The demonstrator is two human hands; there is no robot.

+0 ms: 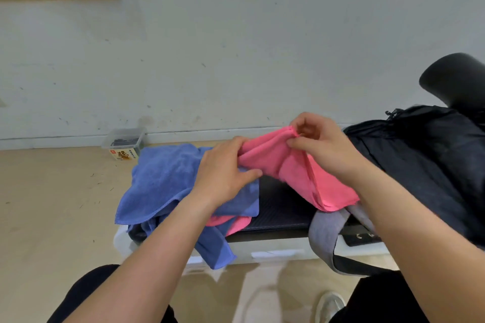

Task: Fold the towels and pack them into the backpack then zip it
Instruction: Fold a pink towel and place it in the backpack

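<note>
Since the pink towel hung in loose folds between the two hands, it was judged to be soft, light and limp, with no stiffness of its own to keep a crease. A grip at the hemmed edge or at two corners was thought best, because cloth taken by the middle would only bunch. Little risk of slipping was expected from the matte, slightly fuzzy weave, and nothing about it was fragile.

The towel was seen as a bright pink cloth, crumpled rather than flat, with a stitched hem along its upper edge. It was held up just above a low bench with a black ribbed top, and its lower end drooped onto the bench beside the backpack. Its bunched near end was gripped by the left hand with curled fingers, while its top edge was pinched between thumb and fingers of the right hand.

A blue towel, thick and ruffled, was spread unfolded over the left end of the bench, and a further scrap of pink cloth was glimpsed beneath it. The backpack, black and slack, was slumped at the right end, with a grey strap trailing over the edge.
</note>
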